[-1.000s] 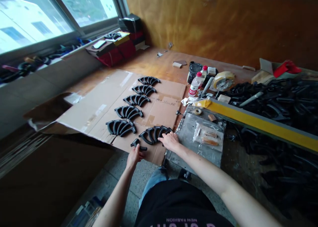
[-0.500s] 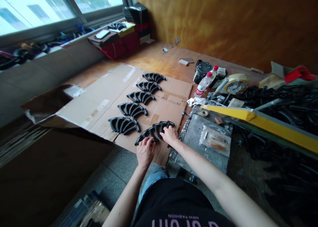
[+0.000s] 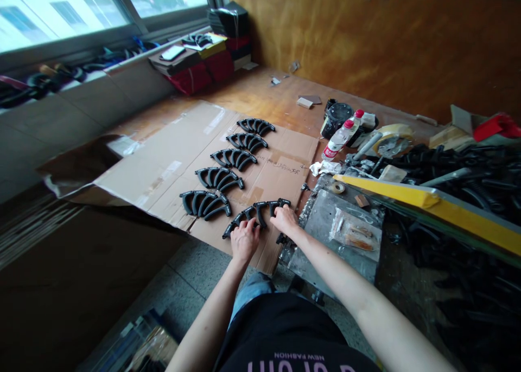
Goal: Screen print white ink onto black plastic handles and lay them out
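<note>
A black fan-shaped piece with several curved ribs (image 3: 259, 216) lies on the near end of a flat cardboard sheet (image 3: 280, 168). My left hand (image 3: 245, 241) is closed over its lower ribs, fingers bent down and partly hiding them. At the piece's right end, my right hand (image 3: 285, 220) pinches a rib; the fingertips are partly covered by the hand itself. Several matching black fans (image 3: 205, 204) rest in a slanted row to the left and beyond, apart from the piece under my hands.
To the right stands a grey metal plate (image 3: 313, 239) with a plastic bag (image 3: 356, 230) on it. A yellow bar (image 3: 391, 192) crosses near heaped black parts (image 3: 480, 182). Bottles with red caps (image 3: 338, 140) and a tape roll (image 3: 393, 139) stand behind. Stacked boxes (image 3: 195, 71) sit by the window.
My left hand has slid a little to the right along the black fan-shaped piece. The whole view has shifted slightly; the row of fans stays put on the cardboard.
</note>
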`<action>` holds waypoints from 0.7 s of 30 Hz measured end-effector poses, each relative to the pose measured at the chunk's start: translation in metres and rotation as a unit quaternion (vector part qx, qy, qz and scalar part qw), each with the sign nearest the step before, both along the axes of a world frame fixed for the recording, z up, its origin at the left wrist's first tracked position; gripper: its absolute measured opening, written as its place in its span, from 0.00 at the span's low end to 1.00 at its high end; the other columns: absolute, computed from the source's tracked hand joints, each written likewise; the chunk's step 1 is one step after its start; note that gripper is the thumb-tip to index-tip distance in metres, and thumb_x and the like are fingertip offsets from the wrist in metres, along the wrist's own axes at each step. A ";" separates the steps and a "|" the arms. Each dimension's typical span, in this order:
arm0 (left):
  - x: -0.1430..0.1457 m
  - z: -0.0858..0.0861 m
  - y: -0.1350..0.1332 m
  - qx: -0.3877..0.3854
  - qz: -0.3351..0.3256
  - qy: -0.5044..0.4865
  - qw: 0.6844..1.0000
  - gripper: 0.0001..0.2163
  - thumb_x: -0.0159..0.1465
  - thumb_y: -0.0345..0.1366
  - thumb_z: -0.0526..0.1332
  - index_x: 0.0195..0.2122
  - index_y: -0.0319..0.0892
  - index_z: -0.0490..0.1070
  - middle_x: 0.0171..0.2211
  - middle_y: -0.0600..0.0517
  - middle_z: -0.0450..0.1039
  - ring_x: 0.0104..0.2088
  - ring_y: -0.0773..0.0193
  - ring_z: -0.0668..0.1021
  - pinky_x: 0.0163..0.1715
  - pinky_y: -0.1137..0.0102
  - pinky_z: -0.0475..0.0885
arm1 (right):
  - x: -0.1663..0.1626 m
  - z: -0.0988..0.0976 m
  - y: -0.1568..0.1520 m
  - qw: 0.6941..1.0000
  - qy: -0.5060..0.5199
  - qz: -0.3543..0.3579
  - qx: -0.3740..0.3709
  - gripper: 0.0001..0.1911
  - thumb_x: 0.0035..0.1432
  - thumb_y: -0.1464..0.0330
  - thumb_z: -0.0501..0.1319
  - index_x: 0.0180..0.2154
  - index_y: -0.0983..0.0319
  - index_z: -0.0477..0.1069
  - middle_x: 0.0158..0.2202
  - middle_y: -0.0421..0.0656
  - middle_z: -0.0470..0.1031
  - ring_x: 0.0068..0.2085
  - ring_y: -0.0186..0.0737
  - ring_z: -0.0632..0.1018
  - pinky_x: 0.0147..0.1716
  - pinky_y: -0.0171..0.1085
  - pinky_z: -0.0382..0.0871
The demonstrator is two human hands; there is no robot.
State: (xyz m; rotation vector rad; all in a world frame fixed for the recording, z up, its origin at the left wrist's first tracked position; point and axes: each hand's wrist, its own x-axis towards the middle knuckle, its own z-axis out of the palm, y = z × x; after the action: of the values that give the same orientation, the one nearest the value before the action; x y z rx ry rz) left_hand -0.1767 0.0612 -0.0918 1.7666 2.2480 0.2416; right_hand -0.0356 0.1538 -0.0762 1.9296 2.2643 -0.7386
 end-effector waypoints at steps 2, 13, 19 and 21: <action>0.000 -0.001 0.002 0.001 0.005 -0.006 1.000 0.21 0.68 0.45 0.50 0.57 0.43 0.71 0.48 0.41 0.74 0.41 0.51 0.77 0.42 0.61 0.66 | 0.000 -0.002 0.001 1.000 0.017 0.023 0.002 0.15 0.57 0.65 0.59 0.42 0.61 0.79 0.46 0.52 0.77 0.45 0.44 0.78 0.44 0.36 0.70; -0.003 -0.010 0.007 0.011 0.022 -0.004 1.000 0.19 0.68 0.44 0.52 0.55 0.45 0.71 0.46 0.45 0.74 0.39 0.56 0.77 0.41 0.65 0.68 | 0.014 -0.009 -0.001 0.997 0.036 0.068 -0.027 0.13 0.60 0.70 0.57 0.40 0.57 0.80 0.42 0.46 0.79 0.46 0.41 0.78 0.47 0.33 0.66; -0.002 -0.011 0.008 0.021 0.028 0.003 0.999 0.18 0.67 0.44 0.53 0.54 0.46 0.71 0.45 0.45 0.73 0.38 0.56 0.77 0.41 0.65 0.69 | 0.012 -0.001 -0.007 0.997 0.041 0.059 -0.031 0.13 0.62 0.66 0.57 0.46 0.54 0.76 0.46 0.44 0.75 0.45 0.40 0.76 0.45 0.35 0.68; -0.002 -0.010 0.008 0.022 0.030 -0.001 0.999 0.18 0.67 0.44 0.53 0.54 0.46 0.71 0.45 0.45 0.74 0.39 0.56 0.77 0.41 0.64 0.69 | 0.012 0.006 -0.013 0.997 0.027 0.070 0.021 0.13 0.62 0.65 0.58 0.48 0.55 0.74 0.48 0.47 0.72 0.49 0.43 0.73 0.46 0.37 0.68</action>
State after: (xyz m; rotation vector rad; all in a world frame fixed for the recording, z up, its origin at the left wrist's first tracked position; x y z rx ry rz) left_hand -0.1783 0.0695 -0.1019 1.7212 2.3122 0.3068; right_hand -0.0239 0.1405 -0.0701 1.7660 2.4366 -0.7394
